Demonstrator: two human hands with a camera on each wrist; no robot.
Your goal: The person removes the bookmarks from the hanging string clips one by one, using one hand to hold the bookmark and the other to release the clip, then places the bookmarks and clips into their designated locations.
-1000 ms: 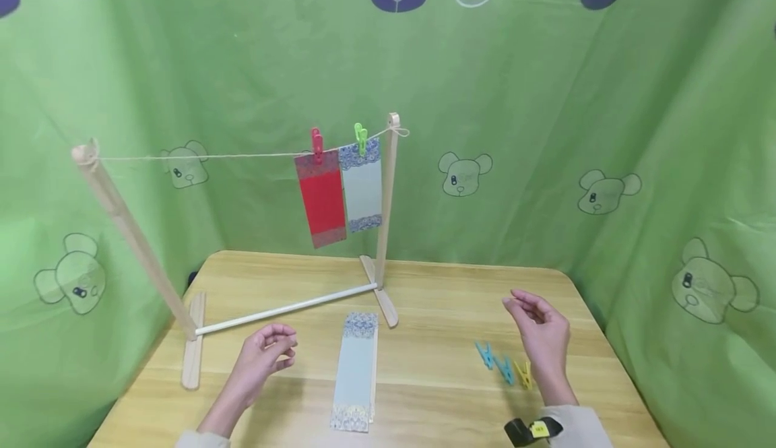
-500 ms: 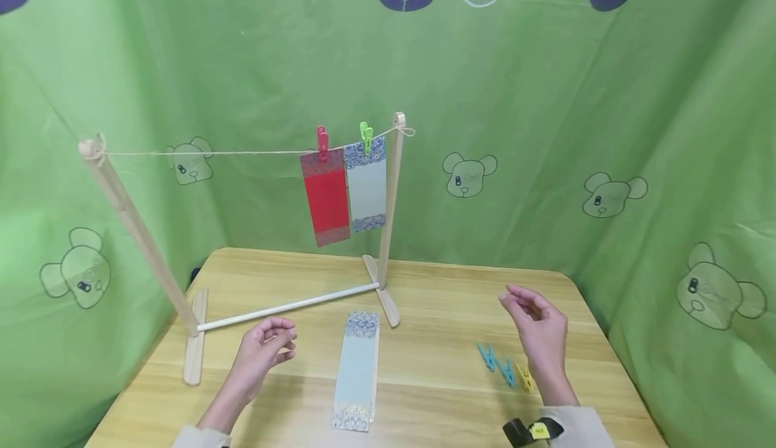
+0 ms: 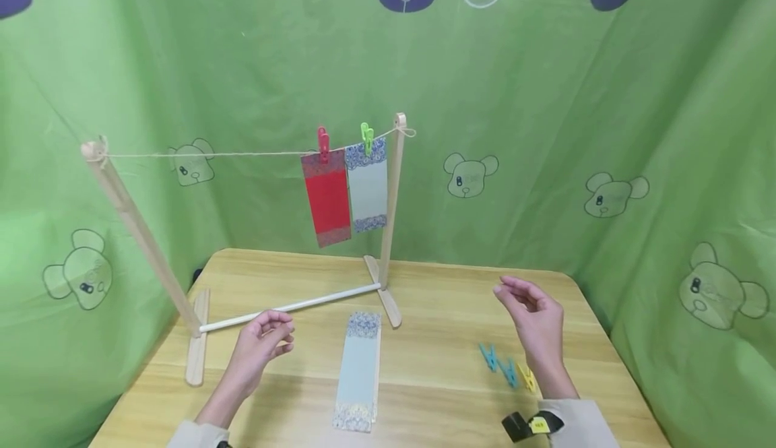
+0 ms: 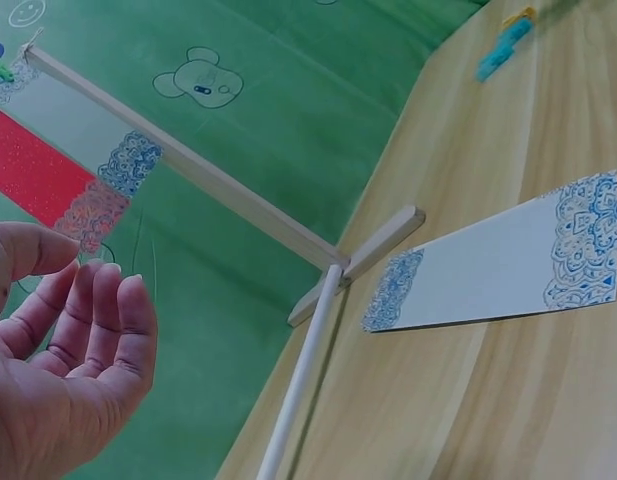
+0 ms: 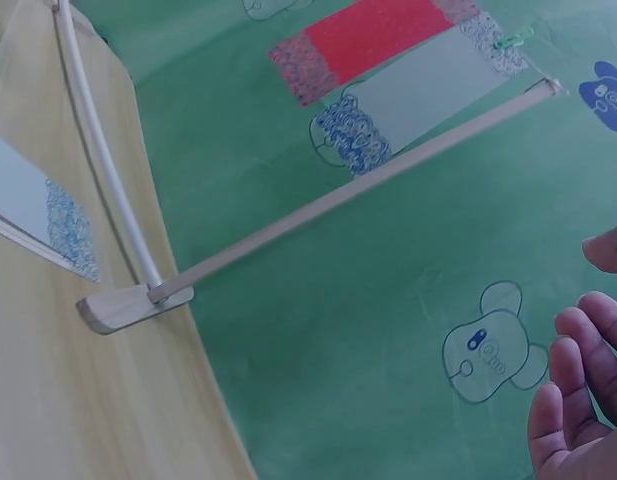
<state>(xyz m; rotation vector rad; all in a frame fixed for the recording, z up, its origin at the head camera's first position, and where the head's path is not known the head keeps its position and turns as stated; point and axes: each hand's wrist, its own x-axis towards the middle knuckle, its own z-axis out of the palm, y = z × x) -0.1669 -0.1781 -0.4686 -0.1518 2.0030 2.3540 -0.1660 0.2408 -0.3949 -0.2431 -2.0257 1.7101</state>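
Note:
My left hand [image 3: 259,345] hovers above the table, left of a pale blue card [image 3: 356,374] with lace-patterned ends; its fingers are loosely curled around nothing. Under that card the edge of at least one more shows. On the right, my right hand [image 3: 535,320] is raised in the air with relaxed, bent fingers and holds nothing. Two blue clothespins [image 3: 488,357] and a yellow clothespin [image 3: 526,378] lie just left of its wrist. From a string [image 3: 242,154] hang a red card [image 3: 328,200] under a red clothespin [image 3: 324,145] and a pale blue card [image 3: 368,192] under a green clothespin [image 3: 367,139].
The string runs between two wooden posts [image 3: 145,239] of a stand, joined low down by a white rod [image 3: 327,298]. Its wooden feet [image 3: 391,308] rest on the wooden table [image 3: 448,414]. A green curtain [image 3: 521,84] with bear drawings surrounds the table.
Both hands have risen slightly, the right one also shifting a little to the left. The head view has turned slightly. Cards and clothespins stay where they were.

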